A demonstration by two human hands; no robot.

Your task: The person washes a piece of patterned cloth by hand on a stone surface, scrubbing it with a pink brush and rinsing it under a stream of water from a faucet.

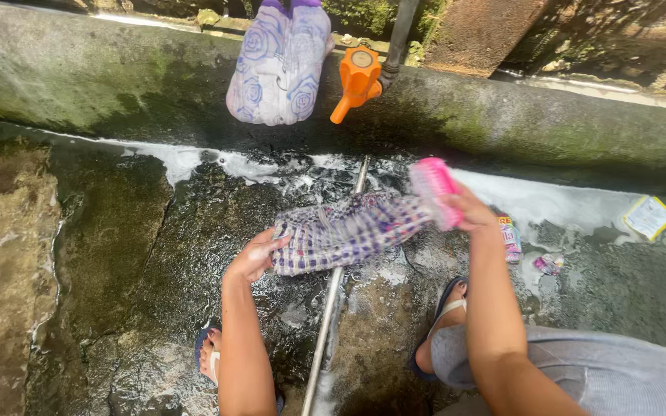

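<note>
Under left fingers (275, 245), checked cloth (341, 231) lies flat.

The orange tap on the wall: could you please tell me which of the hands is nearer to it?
Right. The right hand, gripping a pink brush, is just below and right of the orange tap; the left hand is lower, holding the checked cloth.

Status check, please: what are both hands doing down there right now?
Left hand pins the wet purple-and-white checked cloth to the ground. Right hand grips a pink plastic scrub brush at its far end. Thin metal pipe runs underneath.
</note>
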